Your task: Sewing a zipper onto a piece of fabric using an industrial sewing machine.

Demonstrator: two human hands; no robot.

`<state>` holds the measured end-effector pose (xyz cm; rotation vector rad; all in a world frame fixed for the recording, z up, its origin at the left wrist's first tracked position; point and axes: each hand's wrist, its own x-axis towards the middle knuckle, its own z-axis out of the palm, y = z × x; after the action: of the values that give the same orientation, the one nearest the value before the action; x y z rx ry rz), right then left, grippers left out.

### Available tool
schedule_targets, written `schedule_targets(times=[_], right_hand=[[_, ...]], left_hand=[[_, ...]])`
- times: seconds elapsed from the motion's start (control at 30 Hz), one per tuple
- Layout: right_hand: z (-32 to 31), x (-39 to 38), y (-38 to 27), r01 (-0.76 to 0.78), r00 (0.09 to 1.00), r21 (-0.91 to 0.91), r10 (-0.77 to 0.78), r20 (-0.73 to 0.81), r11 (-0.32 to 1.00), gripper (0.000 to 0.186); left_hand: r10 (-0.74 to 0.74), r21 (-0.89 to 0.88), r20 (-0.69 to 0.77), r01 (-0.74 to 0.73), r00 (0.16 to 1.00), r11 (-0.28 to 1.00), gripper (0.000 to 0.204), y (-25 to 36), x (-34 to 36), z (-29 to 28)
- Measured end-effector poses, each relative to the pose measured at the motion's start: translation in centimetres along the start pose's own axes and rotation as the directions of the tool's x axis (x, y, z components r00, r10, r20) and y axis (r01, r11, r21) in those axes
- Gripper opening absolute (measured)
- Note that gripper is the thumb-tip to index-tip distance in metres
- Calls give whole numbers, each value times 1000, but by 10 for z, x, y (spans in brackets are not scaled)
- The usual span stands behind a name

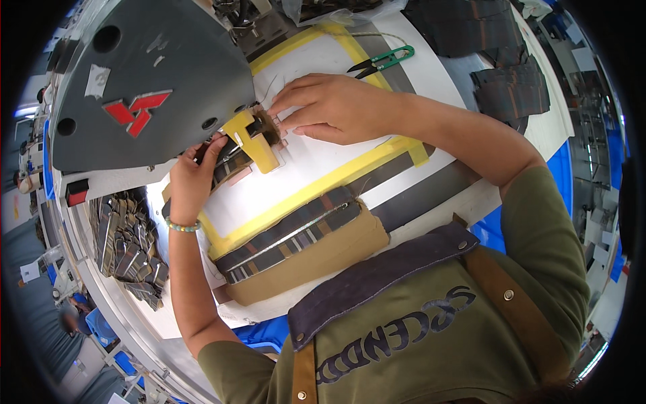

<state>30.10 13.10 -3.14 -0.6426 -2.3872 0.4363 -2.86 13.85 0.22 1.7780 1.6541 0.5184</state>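
My left hand [195, 172] pinches a dark plaid strip with a zipper [227, 163] at the left of a yellow block [261, 151] under the grey sewing machine head [151, 81]. My right hand [330, 108] has its fingers apart and slightly bent at the right of the block, their tips by a brown piece with pink tabs; the exact contact is hard to see. A white work surface edged with yellow tape [296, 222] lies beneath. Nearer me, a plaid zippered strip [289, 239] lies along brown cardboard [316, 262].
Green-handled thread snips [393, 57] lie behind my right hand. Dark plaid pieces [505, 91] are piled at back right, and a heap of zippered strips [131, 249] sits at left. Blue bins [558, 182] stand beside the table; another person [74, 316] is at far left.
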Motion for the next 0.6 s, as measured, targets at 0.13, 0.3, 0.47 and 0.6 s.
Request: schedule_targets(times=[0.13, 0.3, 0.47, 0.6], right_hand=[[-7, 4, -5, -65, 996, 86, 59, 73, 994, 27], [-2, 1, -3, 72, 990, -75, -62, 130, 995, 36], [-1, 1, -2, 46, 990, -46, -40, 134, 998, 36], [-2, 1, -5, 28, 988, -62, -19, 152, 998, 36]], left_hand=[[375, 122, -86, -364, 923, 923, 19, -7, 3, 13], [630, 372, -101, -559, 770, 742, 12, -6, 1, 20], [608, 396, -116, -525, 785, 753, 20, -8, -14, 19], [582, 305, -123, -527, 804, 793, 18, -12, -13, 18]])
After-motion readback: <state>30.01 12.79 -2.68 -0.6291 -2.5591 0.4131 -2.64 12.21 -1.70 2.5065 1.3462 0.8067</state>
